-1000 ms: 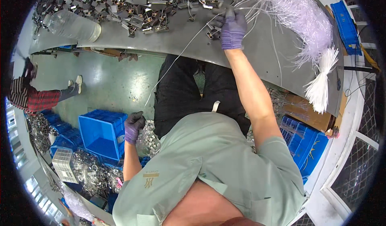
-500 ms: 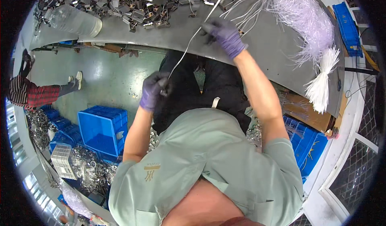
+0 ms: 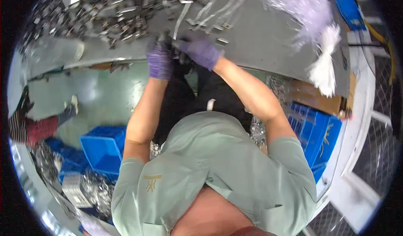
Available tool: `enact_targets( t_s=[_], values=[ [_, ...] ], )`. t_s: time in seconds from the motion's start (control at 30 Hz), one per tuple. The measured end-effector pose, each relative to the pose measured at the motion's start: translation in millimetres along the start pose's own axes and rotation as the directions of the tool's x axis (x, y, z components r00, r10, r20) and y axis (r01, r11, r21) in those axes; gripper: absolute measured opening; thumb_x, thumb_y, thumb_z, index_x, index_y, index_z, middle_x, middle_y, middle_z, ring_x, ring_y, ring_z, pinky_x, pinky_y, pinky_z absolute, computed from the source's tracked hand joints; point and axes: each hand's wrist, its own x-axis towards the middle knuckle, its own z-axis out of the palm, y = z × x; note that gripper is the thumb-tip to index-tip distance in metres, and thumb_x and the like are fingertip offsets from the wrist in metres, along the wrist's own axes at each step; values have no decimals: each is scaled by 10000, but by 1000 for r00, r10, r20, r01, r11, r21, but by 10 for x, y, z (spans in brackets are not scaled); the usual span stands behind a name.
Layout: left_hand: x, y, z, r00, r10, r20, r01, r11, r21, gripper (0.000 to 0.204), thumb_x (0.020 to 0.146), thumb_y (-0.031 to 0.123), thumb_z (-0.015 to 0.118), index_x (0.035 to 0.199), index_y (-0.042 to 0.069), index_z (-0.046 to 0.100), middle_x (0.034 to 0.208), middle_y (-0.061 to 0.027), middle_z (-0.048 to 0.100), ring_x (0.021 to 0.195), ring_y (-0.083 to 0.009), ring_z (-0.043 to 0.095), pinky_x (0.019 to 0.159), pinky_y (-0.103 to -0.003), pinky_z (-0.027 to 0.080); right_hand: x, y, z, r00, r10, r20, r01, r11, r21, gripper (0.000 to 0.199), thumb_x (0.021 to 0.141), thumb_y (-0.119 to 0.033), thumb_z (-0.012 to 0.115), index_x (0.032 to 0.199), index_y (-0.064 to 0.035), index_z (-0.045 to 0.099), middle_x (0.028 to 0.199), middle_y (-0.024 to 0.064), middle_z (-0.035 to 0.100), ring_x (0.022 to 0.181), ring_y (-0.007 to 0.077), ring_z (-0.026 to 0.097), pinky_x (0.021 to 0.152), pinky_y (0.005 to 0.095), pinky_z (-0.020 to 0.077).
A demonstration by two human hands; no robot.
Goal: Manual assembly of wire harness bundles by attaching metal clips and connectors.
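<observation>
A gold monogram [image 3: 151,183] marks the pale-green shirt [image 3: 235,169].

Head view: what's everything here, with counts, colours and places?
Workbench: one, grey, top
Small parts: many, dark grey, upper left
Plastic bottle: one, clear, bench left
Strand bundle: one, lilac, upper right
Cords: several, white, top middle
Open crate: one, blue, left floor
Other crates: several, blue, both sides
Basket: one, white, lower left
Cardboard box: one, brown, right
Other person: one, red-checked, far left
Shirt: one, green, bottom
Left hand: one, purple glove, bench edge
Right hand: one, purple glove, beside left
</observation>
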Motion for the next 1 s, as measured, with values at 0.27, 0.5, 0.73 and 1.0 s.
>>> enact_targets(
  t_s=[0.27,0.5,0.73,1.0],
  values=[
    [1025,-205,157,920,385,-76,-223,673,705,501,768,403,654,1036,-16,601,972,-245,618,951,-371,586,831,-417,455,-351,394,-1779,815,87,-574,-503,598,-624,553,755,-464,573,1077,-17,616,1062,208,618,976,342,600,861,380,456],
    [1355,-486,154,982,188,26,-66,213,975,572,725,507,619,1046,33,615,1052,-233,603,985,-387,575,874,-426,446,-1430,1230,-2848,461,126,-878,-837,390,-383,477,772,-421,558,972,6,634,995,242,610,947,397,586,794,424,470],
    [1317,-614,-95,942,323,95,-259,515,817,386,739,272,672,1031,25,618,977,-175,648,928,-314,615,852,-386,459,-1598,1715,-3217,527,186,-829,-842,243,-481,293,729,-229,551,875,5,649,879,228,634,813,378,622,710,417,494],
    [566,-408,-575,950,306,59,-312,922,231,297,824,89,578,1101,-17,575,1015,-99,629,867,-166,586,783,-292,471,-1709,1001,-2433,778,453,-435,-607,722,-333,203,762,-222,607,860,-53,663,645,37,604,516,112,526,462,262,418]
  ],
)
